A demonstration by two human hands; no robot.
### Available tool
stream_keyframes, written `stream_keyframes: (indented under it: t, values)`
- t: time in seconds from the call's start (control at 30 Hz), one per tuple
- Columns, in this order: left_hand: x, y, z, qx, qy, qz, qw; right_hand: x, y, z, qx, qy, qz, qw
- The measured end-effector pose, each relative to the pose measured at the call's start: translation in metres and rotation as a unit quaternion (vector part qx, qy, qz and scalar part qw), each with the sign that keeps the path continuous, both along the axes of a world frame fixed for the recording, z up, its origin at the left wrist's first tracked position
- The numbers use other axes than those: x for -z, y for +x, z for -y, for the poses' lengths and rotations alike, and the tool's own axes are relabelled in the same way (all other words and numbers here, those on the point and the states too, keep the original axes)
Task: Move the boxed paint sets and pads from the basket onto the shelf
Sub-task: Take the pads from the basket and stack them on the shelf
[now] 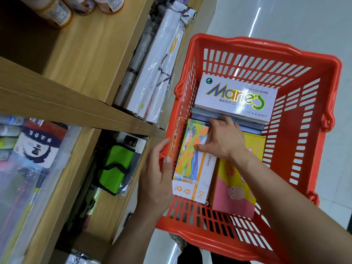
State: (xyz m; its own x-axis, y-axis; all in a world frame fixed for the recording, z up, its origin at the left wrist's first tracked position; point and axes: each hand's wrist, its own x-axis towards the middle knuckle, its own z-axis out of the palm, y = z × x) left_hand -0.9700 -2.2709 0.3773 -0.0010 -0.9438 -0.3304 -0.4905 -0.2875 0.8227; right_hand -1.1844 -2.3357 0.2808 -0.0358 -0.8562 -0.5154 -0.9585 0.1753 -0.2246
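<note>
Presently gripping the red basket (238, 40) by its rim with the left hand (156, 178), pinching the colourful paint box (190, 168) inside it, near the Marie's water colour box (236, 94), with the right hand (222, 138). Might snag that box if dragged, jolting the basket.

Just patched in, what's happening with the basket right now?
A person is unloading a red basket beside the wooden shelf. The left hand grips the basket's left rim. The right hand reaches inside and takes hold of the colourful box at its far end. The Marie's box sits on grey pads, and a yellow pad lies to the right. Nothing is lifted out yet.
</note>
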Motion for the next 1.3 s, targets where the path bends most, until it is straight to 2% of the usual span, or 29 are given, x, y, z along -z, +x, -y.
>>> stream_keyframes:
  t: [0.17, 0.27, 0.43, 0.53, 0.6, 0.67, 0.8, 0.9, 1.03, 1.13, 1.2, 1.3]
  values:
    - [0.001, 0.001, 0.000, -0.001, -0.002, -0.001, 1.000, 0.000, 0.000, 0.006, -0.017, 0.022, 0.000, 1.000]
    - [0.003, 0.001, -0.001, -0.002, -0.004, 0.006, 1.000, -0.002, -0.005, 0.013, -0.012, 0.054, 0.040, 0.998]
    - [0.005, 0.002, 0.000, 0.000, -0.027, 0.019, 0.999, -0.014, -0.009, 0.010, 0.003, 0.055, 0.115, 0.992]
    - [0.007, 0.003, 0.000, -0.001, -0.026, 0.019, 0.999, -0.030, -0.015, 0.006, 0.001, 0.011, 0.151, 0.988]
    - [0.006, 0.003, 0.001, -0.003, -0.027, 0.016, 1.000, -0.042, -0.015, -0.008, 0.068, -0.008, 0.260, 0.963]
    - [0.006, 0.003, 0.001, -0.003, -0.030, 0.008, 1.000, -0.051, -0.012, -0.033, 0.153, -0.030, 0.362, 0.919]
    - [0.008, 0.005, 0.000, -0.002, -0.023, -0.002, 1.000, -0.045, 0.003, -0.085, 0.353, -0.079, 0.495, 0.790]
    - [0.009, 0.005, 0.001, 0.002, -0.032, -0.009, 0.999, -0.040, 0.025, -0.106, 0.372, -0.069, 0.495, 0.783]
    - [0.013, 0.007, 0.001, 0.001, -0.035, -0.009, 0.999, -0.043, 0.044, -0.105, 0.350, -0.083, 0.453, 0.815]
    - [0.017, 0.010, 0.001, 0.003, -0.031, -0.008, 0.999, -0.053, 0.048, -0.095, 0.342, -0.109, 0.454, 0.815]
    - [0.016, 0.009, 0.002, 0.003, -0.037, -0.013, 0.999, -0.062, 0.043, -0.090, 0.354, -0.142, 0.460, 0.802]
    - [0.010, 0.006, 0.003, 0.001, -0.039, -0.021, 0.999, -0.086, 0.016, -0.085, 0.396, -0.193, 0.472, 0.763]
